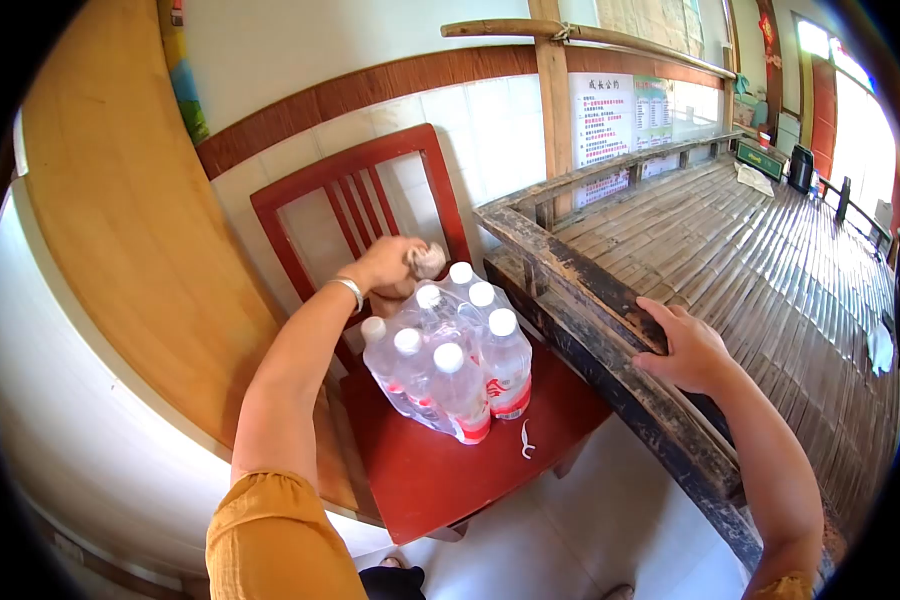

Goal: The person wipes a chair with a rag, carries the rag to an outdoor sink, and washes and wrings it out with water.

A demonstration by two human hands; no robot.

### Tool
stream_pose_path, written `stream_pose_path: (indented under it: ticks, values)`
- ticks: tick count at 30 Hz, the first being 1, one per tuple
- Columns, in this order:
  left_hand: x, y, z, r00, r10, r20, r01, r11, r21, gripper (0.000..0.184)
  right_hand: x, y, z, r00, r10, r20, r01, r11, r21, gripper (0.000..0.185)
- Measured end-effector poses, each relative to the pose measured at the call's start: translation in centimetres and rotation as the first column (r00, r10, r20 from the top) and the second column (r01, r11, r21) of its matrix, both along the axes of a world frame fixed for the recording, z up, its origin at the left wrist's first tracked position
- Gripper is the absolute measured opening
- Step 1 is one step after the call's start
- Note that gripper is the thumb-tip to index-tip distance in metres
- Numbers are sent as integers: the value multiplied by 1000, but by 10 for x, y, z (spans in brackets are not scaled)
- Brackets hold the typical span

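The left hand (385, 264) has its grip closed on what looks like crumpled cloth (427, 261), beyond the bottles (453, 388) on the chair (405, 495); a low rightward swing could topple them. The right hand (697, 347) spreads wide on the bed rail (592, 266).

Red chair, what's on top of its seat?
On the seat stand plastic-wrapped bottles, seven white caps showing, with a thin white strip beside them. The left hand grips a crumpled beige thing beyond. The seat beneath and behind the bottles is hidden.
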State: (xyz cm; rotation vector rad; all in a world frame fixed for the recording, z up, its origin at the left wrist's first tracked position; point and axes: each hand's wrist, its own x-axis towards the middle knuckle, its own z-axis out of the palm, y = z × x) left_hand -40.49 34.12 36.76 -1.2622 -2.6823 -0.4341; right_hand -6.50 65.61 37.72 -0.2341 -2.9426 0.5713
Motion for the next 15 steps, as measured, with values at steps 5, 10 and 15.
stream_pose_path:
  ticks: [5,10,15]
  values:
    - [-5,-17,92,843,122,-524,119,908,403,30,1,1,0,1000,-3,1,3,1000,20,71]
    - [16,-47,171,376,574,-727,-117,808,577,34,1,1,-1,1000,-4,-15,4,999,35,71]
    - [-8,-110,138,566,657,-497,-553,750,362,28,2,-2,1,1000,-24,4,24,999,23,70]
